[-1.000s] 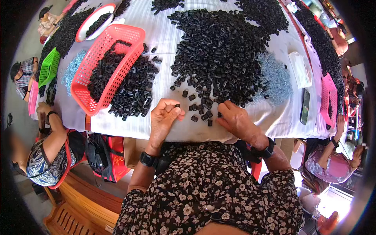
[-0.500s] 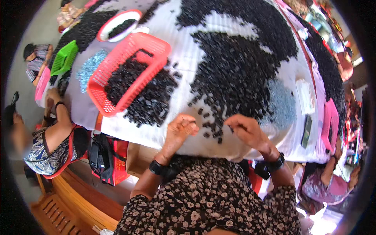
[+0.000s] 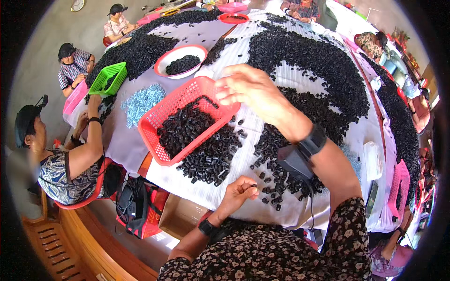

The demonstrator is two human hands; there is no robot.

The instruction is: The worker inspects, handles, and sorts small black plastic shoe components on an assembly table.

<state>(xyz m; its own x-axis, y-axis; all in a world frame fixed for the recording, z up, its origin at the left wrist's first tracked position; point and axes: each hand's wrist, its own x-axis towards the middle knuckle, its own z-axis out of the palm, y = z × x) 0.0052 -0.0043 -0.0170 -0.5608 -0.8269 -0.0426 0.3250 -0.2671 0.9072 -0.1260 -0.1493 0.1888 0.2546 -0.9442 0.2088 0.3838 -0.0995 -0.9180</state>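
We see the left hand (image 3: 238, 193) pinching a black piece (image 3: 254, 186); the right hand (image 3: 253, 93), loosely spread, contents unclear, at the basket's (image 3: 165, 110) two o'clock.

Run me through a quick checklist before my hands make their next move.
1. Left hand has a grip on a small black piece: ok, it sits at the fingertips.
2. Right hand free of pieces: cannot tell, it is blurred above the right end of the red basket.
3. Red basket opening upward: ok, its contents show from above.
4. Red basket sitting flat: cannot tell, black pieces crowd its near side.
5. All black pieces inside the red basket: not ok, many lie beside it on the white cloth.
6. Phone away from both hands: ok, it lies near the table's right edge.
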